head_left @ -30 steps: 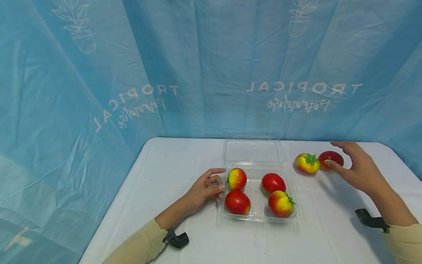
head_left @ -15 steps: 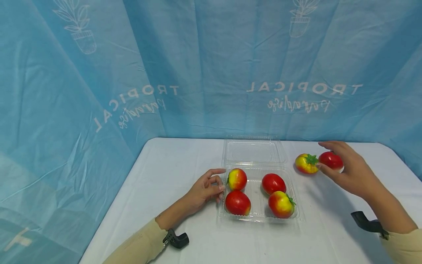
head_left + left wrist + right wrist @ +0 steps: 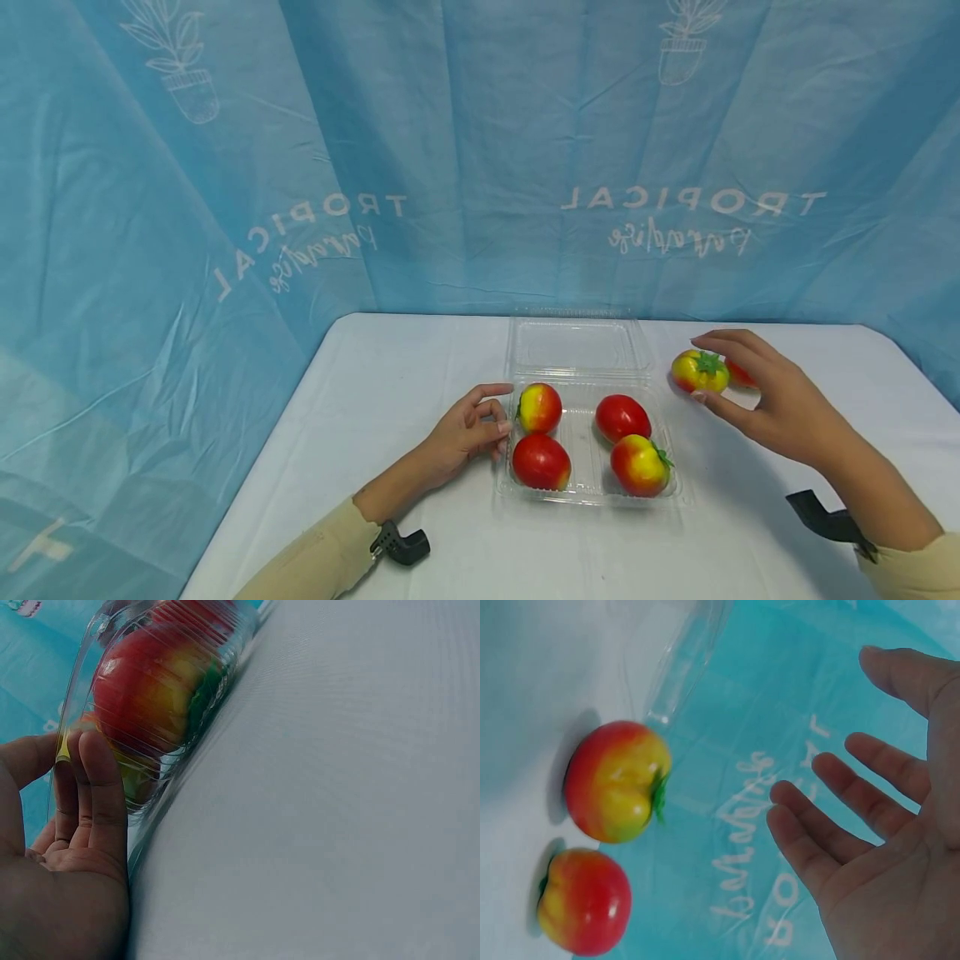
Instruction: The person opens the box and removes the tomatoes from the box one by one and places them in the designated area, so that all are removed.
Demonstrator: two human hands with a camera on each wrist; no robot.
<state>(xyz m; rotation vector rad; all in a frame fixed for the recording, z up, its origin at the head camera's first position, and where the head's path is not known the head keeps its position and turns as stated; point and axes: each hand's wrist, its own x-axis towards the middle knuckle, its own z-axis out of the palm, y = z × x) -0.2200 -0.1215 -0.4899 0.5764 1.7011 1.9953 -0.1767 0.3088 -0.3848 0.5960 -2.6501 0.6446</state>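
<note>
A clear plastic clamshell container [image 3: 583, 479] lies with its lid [image 3: 573, 346] folded back. Inside it are two tomatoes on the left, one red [image 3: 541, 461] and one yellow-red [image 3: 539, 407], and two on the right, one red [image 3: 622, 418] and one yellow-red [image 3: 641, 465]. My left hand [image 3: 463, 433] pinches the container's left rim between thumb and fingers. Spread fingers and thumb of my right hand [image 3: 780, 400] stand around a yellow tomato [image 3: 699, 372] with a green calyx, without closing on it. Behind that hand a red tomato [image 3: 741, 375] is partly hidden.
A white cloth covers the table [image 3: 420, 358]. A blue printed curtain [image 3: 480, 167] hangs right behind its back edge and along the left side. Black wrist mounts [image 3: 401, 543] sit on both forearms.
My right hand has moved left from the red tomato to the yellow one, its fingers still spread. My left hand and the container have stayed in place.
</note>
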